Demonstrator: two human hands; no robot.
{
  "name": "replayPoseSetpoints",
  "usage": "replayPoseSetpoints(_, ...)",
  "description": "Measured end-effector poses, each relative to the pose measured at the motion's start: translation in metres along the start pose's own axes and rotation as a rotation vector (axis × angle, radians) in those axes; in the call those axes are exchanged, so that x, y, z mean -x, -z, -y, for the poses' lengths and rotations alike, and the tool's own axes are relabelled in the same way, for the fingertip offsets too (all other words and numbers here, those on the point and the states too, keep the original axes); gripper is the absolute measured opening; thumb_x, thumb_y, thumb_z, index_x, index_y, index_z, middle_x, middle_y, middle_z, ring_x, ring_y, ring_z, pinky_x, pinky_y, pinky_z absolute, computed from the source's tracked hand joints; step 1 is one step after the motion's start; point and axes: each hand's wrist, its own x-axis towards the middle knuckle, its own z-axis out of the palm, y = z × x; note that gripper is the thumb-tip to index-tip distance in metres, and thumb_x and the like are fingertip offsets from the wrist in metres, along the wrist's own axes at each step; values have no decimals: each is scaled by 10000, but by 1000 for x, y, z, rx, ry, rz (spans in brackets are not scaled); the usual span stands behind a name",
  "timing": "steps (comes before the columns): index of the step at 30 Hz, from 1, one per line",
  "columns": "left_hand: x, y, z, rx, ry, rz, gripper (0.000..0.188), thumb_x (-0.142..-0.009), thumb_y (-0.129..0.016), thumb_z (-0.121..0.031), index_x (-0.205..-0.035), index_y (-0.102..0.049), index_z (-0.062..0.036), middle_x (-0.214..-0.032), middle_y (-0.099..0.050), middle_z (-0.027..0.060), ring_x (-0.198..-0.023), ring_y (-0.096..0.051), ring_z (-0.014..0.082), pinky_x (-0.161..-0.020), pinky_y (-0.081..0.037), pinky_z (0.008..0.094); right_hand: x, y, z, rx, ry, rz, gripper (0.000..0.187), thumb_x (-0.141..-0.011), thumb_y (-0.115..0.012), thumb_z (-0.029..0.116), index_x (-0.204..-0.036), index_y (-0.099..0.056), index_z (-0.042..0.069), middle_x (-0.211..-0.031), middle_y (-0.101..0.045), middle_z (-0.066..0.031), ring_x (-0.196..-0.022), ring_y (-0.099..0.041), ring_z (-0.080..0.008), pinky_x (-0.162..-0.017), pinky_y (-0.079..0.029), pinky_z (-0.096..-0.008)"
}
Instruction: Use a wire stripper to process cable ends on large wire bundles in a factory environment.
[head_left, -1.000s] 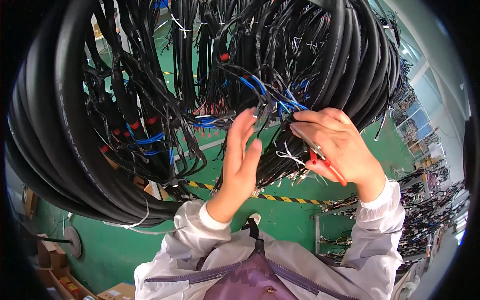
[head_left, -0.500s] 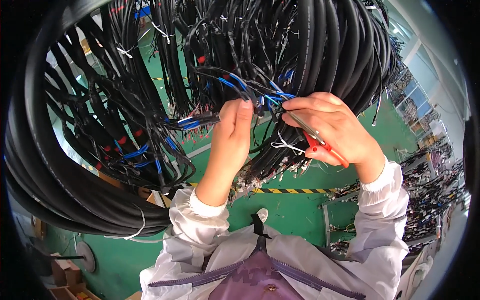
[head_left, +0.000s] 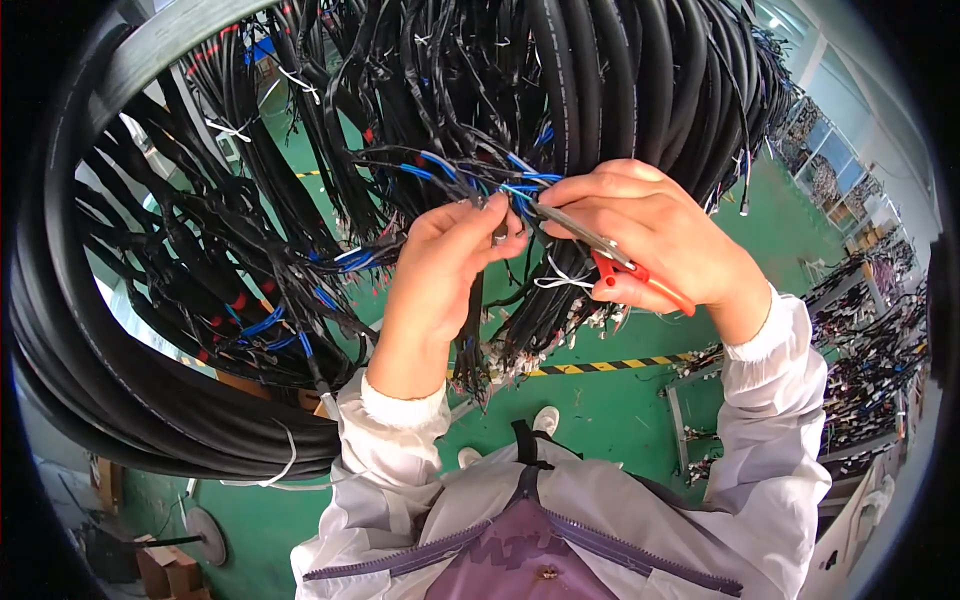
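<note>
My right hand (head_left: 655,230) is wrapped round a pair of red-handled scissors (head_left: 655,284). Their metal blades slant up and left under the fingers, with the tips beside the wires. Its thumb and forefinger are pinched near thin blue wires (head_left: 535,180); whether they grip one is hidden. Just to the left, my left hand (head_left: 440,262) pinches dark taped wire ends of a black cable harness (head_left: 455,140) between thumb and fingers. Blue, black and a few green-tinted wires fan out between both hands.
Thick black cable coils (head_left: 620,80) hang behind my hands, and more (head_left: 110,370) curve down the left. A metal rail (head_left: 165,45) crosses the upper left. Yellow-black tape (head_left: 610,365) marks the green floor. Racks of harnesses (head_left: 860,350) stand at right.
Both hands and the wires have shifted slightly left in view. The left hand's fingers have turned and spread a little below the wires. The scissors remain in the right hand.
</note>
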Motion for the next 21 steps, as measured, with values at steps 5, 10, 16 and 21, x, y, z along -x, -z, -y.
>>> replayPoseSetpoints(5,6,-8,-2,257,107,2,166,-862,-598,-177,-787,-643,-37,-787,-643,70,-754,-624,181,-737,-500,320,0,0,1,-34,2,-7,400,-765,-623,347,-937,-575,-11,-1006,-597,-154,-928,-570,-309,-818,-440,-386)
replayPoseSetpoints(10,6,-11,2,368,143,14,162,-859,-603,-179,-803,-646,-34,-785,-648,77,-772,-631,201,-732,-512,348,1,3,1,-60,3,-16,404,-762,-626,353,-928,-567,-11,-1000,-597,-157,-931,-568,-316,-804,-437,-389)
replayPoseSetpoints(16,8,-16,4,428,177,-65,157,-867,-595,-185,-833,-644,-40,-798,-647,63,-783,-632,199,-740,-514,354,1,1,-1,-70,4,-38,399,-760,-627,354,-920,-566,-6,-991,-598,-151,-908,-571,-318,-792,-437,-388)
replayPoseSetpoints(21,8,-25,7,428,107,-82,154,-871,-594,-199,-811,-624,-60,-789,-635,46,-767,-619,178,-728,-503,322,1,0,-2,-53,6,-23,408,-762,-624,366,-928,-574,-4,-999,-598,-149,-886,-577,-311,-780,-438,-386)
